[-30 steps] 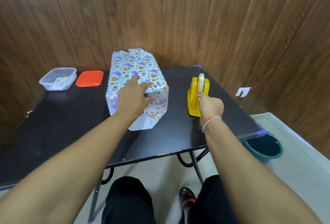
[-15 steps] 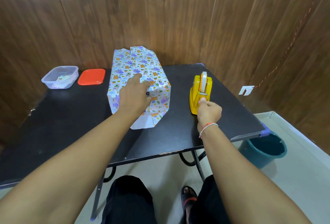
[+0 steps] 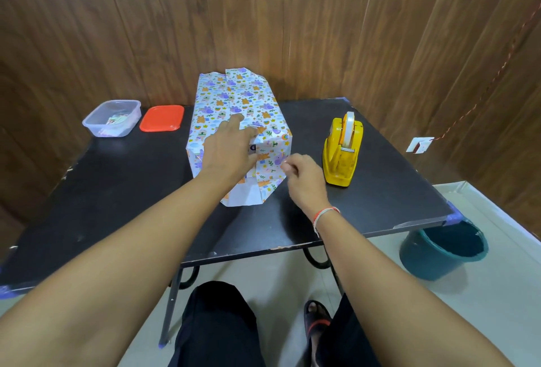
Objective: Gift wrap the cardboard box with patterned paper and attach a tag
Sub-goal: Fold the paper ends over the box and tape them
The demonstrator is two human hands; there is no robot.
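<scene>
Tape is now off the dispenser (image 3: 342,153): my right hand (image 3: 304,179) has come away from it toward the box (image 3: 234,109), fingers pinched on what seems a short strip, too small to confirm. My left hand (image 3: 228,150) presses flat on the paper seam atop the box. Room lies open on the surface (image 3: 117,191) left of the box.
</scene>
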